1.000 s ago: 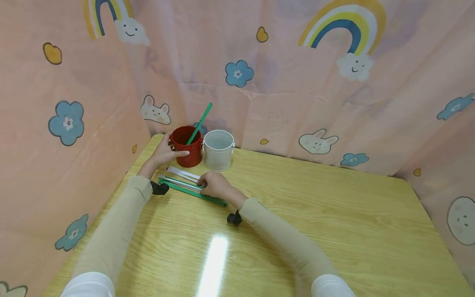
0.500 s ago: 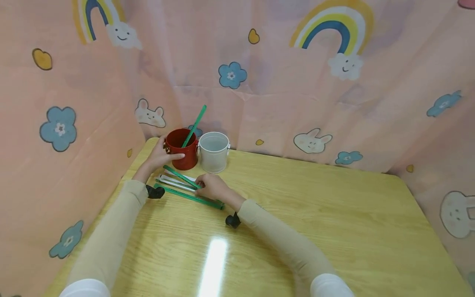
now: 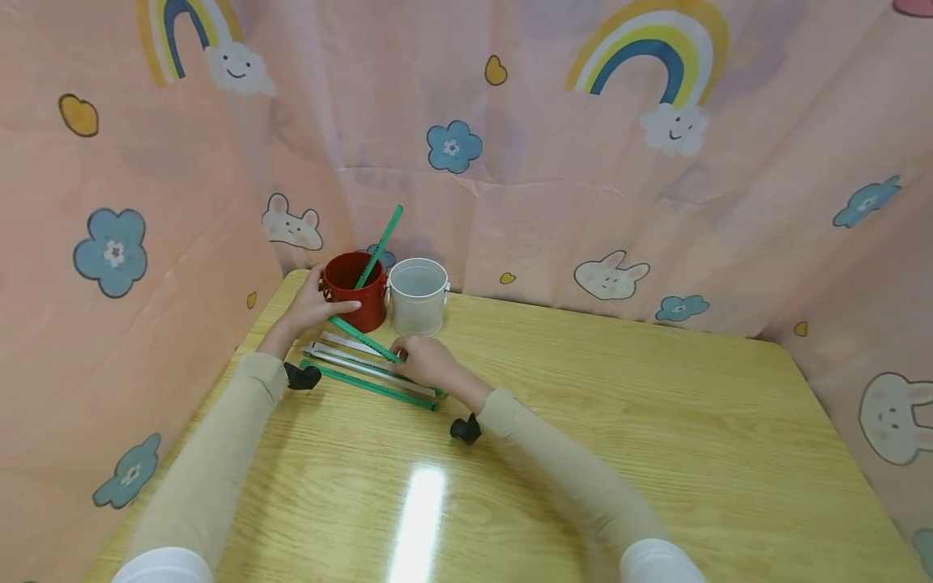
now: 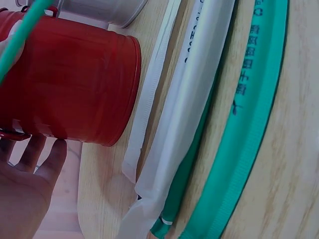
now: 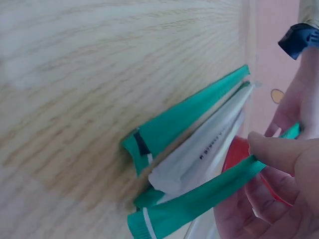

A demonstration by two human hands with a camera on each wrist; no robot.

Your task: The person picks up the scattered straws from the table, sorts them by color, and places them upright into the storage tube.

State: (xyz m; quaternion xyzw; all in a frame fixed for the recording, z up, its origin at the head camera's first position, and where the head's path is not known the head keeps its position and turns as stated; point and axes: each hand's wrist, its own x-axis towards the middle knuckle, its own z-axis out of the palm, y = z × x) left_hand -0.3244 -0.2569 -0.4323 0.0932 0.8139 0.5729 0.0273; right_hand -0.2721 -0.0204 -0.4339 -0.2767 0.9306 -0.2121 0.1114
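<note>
My left hand (image 3: 306, 308) curls round the side of the red bucket (image 3: 364, 306), thumb across its front; in the left wrist view its fingers lie along the red bucket (image 4: 75, 79). One green stick (image 3: 378, 248) leans inside that bucket. Between thumb and fingers, my right hand (image 3: 430, 362) pinches another green packet (image 3: 362, 336), its far end raised near the left hand; the right wrist view shows this green packet (image 5: 199, 199) under the thumb. White packets (image 3: 368, 368) and a green packet (image 3: 372, 389) lie on the table below the hands.
A white bucket (image 3: 419, 298) stands right beside the red one, close to the patterned curtain (image 3: 539, 194) behind the table (image 3: 619, 421). Curtain also hangs along the left edge. A black wrist device (image 3: 465, 429) sits under the right wrist.
The right hand has lifted a green packet off the pile and shifted it slightly up and right. The left hand keeps its hold on the red bucket. The head view has shifted a little.
</note>
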